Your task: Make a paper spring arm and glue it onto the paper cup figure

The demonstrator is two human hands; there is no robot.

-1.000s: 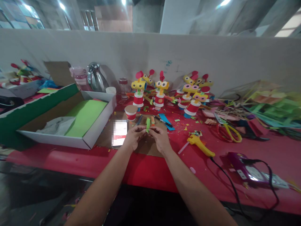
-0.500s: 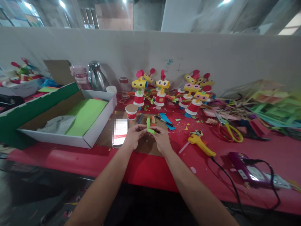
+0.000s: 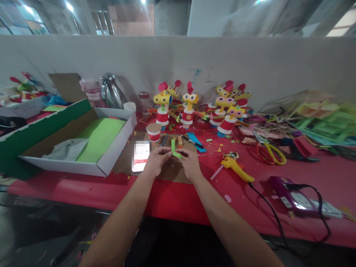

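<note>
My left hand [image 3: 159, 158] and my right hand [image 3: 190, 161] meet over a brown cardboard sheet [image 3: 174, 175]. Between their fingertips they pinch green paper strips [image 3: 173, 145], one standing upright and one lying across toward my right hand. Whether the two are joined or one folded strip, I cannot tell. Beside my left hand lies a phone [image 3: 140, 155] with a lit screen. A red and white paper cup [image 3: 154, 132] stands upside down behind it. Beyond my fingers are a black pen [image 3: 191, 141] and a blue paper strip [image 3: 198, 144].
Several paper-cup robots [image 3: 187, 111] stand along the wall. An open box [image 3: 102, 163] with green paper fills the left. To the right lie a yellow glue gun [image 3: 237, 170], scissors [image 3: 271, 152] and a purple power device [image 3: 297, 198] with a black cable. Paper scraps litter the red tabletop.
The whole view has shifted slightly, so things sit a little further left. Both hands keep their pinch on the green paper, with hardly any change in the fingers.
</note>
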